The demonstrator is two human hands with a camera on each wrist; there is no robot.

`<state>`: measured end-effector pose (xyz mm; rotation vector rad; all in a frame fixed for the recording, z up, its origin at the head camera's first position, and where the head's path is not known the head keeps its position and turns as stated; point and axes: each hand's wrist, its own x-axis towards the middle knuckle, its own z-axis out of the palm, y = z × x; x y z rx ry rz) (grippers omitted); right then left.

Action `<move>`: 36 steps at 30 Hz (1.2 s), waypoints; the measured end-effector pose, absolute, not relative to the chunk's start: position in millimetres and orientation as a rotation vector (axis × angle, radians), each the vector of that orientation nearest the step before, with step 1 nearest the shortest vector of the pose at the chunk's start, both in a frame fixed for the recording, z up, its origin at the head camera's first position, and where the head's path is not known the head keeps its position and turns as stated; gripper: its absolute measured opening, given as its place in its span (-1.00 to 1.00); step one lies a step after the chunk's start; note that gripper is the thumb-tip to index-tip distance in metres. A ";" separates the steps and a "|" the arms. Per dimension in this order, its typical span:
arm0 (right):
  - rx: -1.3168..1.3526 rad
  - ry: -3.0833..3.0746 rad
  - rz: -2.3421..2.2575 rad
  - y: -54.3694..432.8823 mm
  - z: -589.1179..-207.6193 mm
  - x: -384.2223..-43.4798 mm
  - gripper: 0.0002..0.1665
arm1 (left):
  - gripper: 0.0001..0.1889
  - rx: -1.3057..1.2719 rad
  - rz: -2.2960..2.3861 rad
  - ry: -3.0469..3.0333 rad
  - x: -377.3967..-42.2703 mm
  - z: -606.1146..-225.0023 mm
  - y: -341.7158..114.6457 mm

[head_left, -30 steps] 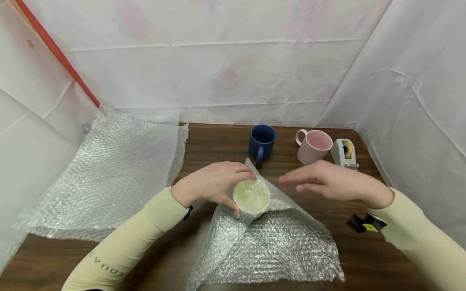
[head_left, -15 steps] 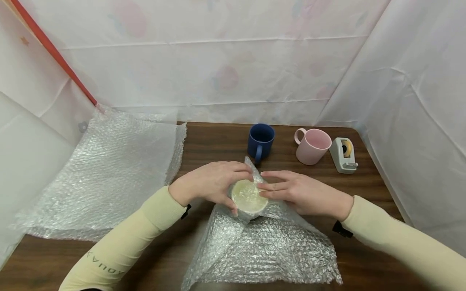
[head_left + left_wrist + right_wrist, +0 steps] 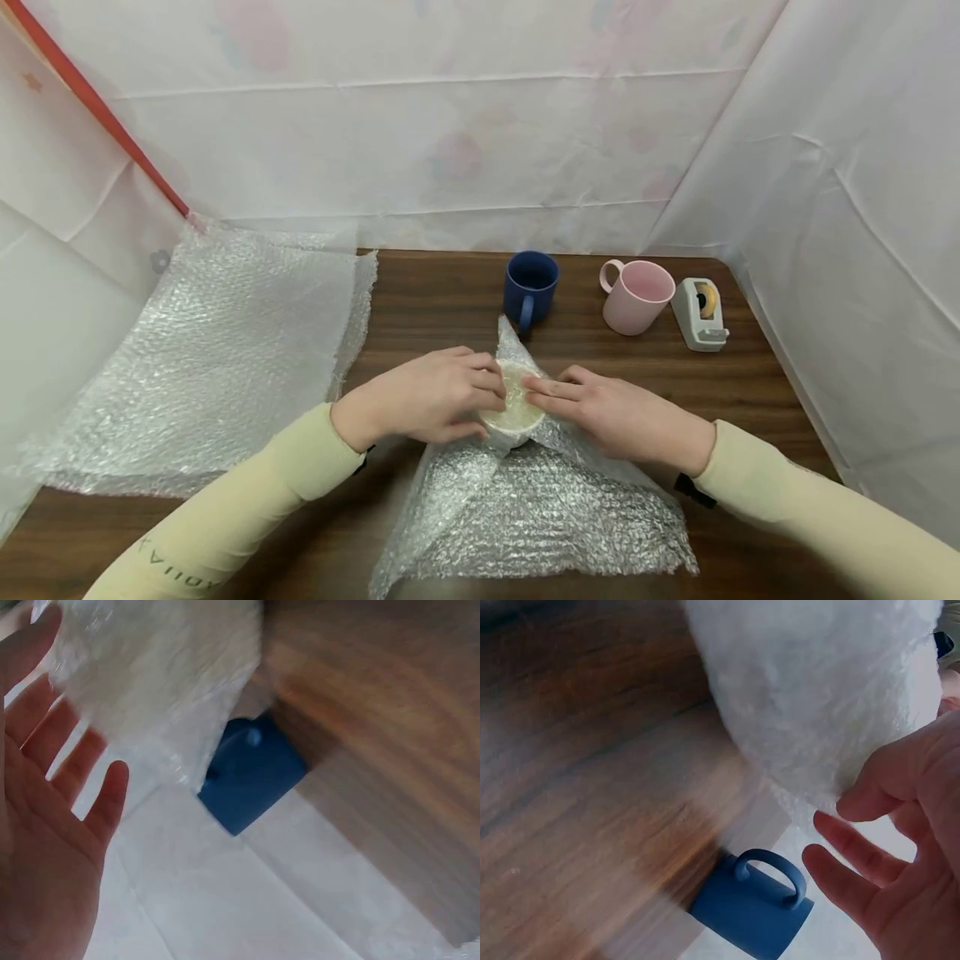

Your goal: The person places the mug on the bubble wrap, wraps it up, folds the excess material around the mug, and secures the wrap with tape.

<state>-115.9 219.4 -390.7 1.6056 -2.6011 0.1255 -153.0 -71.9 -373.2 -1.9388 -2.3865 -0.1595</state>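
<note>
A pale yellow, round-rimmed cup [image 3: 517, 414] stands upright at the middle of the table, covered with bubble wrap [image 3: 577, 517] that spreads toward the front edge. From the left, my left hand [image 3: 431, 397] rests its bent fingers over the rim, the thumb low against the side; the left wrist view shows the fingers loosely spread beside the wrap. My right hand [image 3: 622, 412] lays its fingertips on the film over the opening from the other side. In the right wrist view, its thumb [image 3: 874, 784] touches the wrapped side, with two fingers apart from it.
Behind the cup stand a blue mug [image 3: 530, 287] and a pink mug [image 3: 637, 297]. A tape dispenser [image 3: 699, 315] sits at the right. Sheets of bubble wrap [image 3: 240, 333] cover the table's left side. White curtains [image 3: 465, 125] enclose the back and sides.
My right hand came in from the right and down onto the wrapped cup's top. My left hand's fingers shifted from around the cup's side to over its rim.
</note>
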 end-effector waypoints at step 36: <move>1.567 -2.601 0.366 202.8 -401.0 -118.2 -0.53 | -0.51 -1.825 0.299 -2.009 -117.5 -375.1 -139.6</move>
